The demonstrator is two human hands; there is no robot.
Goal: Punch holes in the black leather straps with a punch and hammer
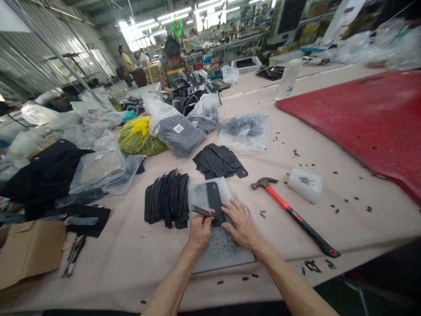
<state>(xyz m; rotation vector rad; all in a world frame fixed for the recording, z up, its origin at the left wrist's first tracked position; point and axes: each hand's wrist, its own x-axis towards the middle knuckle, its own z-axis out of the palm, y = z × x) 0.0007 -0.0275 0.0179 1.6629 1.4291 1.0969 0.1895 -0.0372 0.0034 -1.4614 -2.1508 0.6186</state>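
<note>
A black flat piece lies on a worn grey board. My left hand is closed on a narrow metal tool, whose end lies over the lower left part of the piece. With fingers spread, my right hand rests on the right edge of the same piece. A row of stacked black pieces stands just left of the board. Behind the board is a loose pile of black pieces.
A red-handled hammer and a white block lie to the right, near a red sheet. Plastic bags stand at the back left. A cardboard box sits far left. A person is beyond the table.
</note>
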